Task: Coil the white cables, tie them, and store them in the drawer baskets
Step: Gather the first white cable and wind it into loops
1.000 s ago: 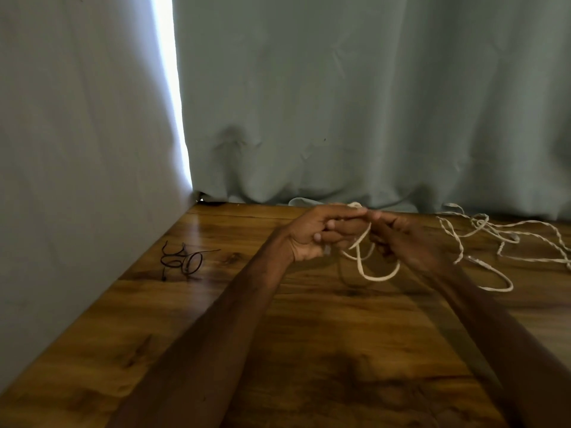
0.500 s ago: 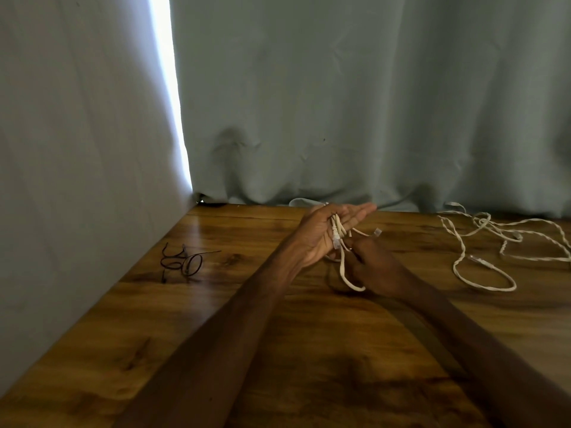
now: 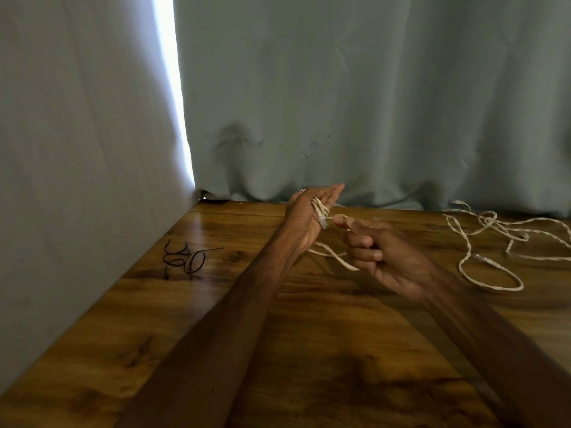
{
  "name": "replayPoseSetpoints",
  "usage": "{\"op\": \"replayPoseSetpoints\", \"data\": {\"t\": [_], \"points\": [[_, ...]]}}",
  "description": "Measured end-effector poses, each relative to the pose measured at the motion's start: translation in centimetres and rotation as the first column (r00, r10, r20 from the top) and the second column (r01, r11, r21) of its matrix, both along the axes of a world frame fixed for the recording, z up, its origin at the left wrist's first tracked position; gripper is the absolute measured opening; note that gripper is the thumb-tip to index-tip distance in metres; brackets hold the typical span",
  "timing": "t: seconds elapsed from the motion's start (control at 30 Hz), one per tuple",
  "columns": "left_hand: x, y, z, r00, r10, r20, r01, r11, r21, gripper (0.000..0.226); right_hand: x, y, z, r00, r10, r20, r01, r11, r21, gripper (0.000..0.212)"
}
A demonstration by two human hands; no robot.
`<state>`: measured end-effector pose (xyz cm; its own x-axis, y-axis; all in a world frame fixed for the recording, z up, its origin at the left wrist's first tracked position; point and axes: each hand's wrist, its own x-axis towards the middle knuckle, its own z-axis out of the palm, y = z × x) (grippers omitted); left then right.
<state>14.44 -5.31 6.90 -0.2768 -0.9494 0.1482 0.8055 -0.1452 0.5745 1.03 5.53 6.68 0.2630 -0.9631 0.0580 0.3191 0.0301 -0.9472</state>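
Now, in the head view, the hands have parted from a second ago, when they pinched together. The left hand (image 3: 301,220) has flattened, fingers straight, with several turns of the white cable (image 3: 319,208) lying across its palm. The right hand (image 3: 383,261) has drawn back toward the person, fingers curled round the loose strand. Likely another turn is being wound, so coiling is under way and tying has not begun. The black ties (image 3: 185,257) lie well apart near the wall (image 3: 77,149). A second cable (image 3: 491,284) sprawls uncoiled at right. The table (image 3: 340,335) ends at the curtain (image 3: 340,103), with bare wood between the forearms.
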Motion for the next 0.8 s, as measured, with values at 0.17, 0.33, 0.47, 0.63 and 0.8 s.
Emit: {"op": "replayPoseSetpoints", "data": {"t": [0.17,0.33,0.47,0.63,0.8], "points": [[0.0,0.5,0.0,1.0,-0.004,-0.015,0.004,1.0,-0.008,0.021,-1.0,0.2,0.6,0.891,-0.146,-0.43,0.049,0.972,-0.228,0.028],[-1.2,1.1,0.0,1.0,-0.024,-0.01,0.024,0.999,-0.022,0.018,-2.4,0.4,1.5,0.906,-0.203,-0.372,0.091,0.951,-0.297,0.034],[-1.3,1.0,-0.4,0.999,-0.036,-0.01,0.036,0.999,-0.028,0.021,-2.4,0.5,1.7,0.971,-0.136,-0.196,0.086,0.966,-0.245,0.027],[-1.5,1.5,-1.0,0.996,-0.085,0.029,0.086,0.995,-0.054,0.03,-2.5,0.7,1.7,0.975,-0.174,-0.137,0.116,0.929,-0.352,0.026],[-2.3,2.2,-1.5,0.984,-0.116,0.137,0.129,0.988,-0.089,0.027,-2.4,1.0,1.6,0.981,-0.054,-0.186,-0.023,0.921,-0.389,0.029]]}}
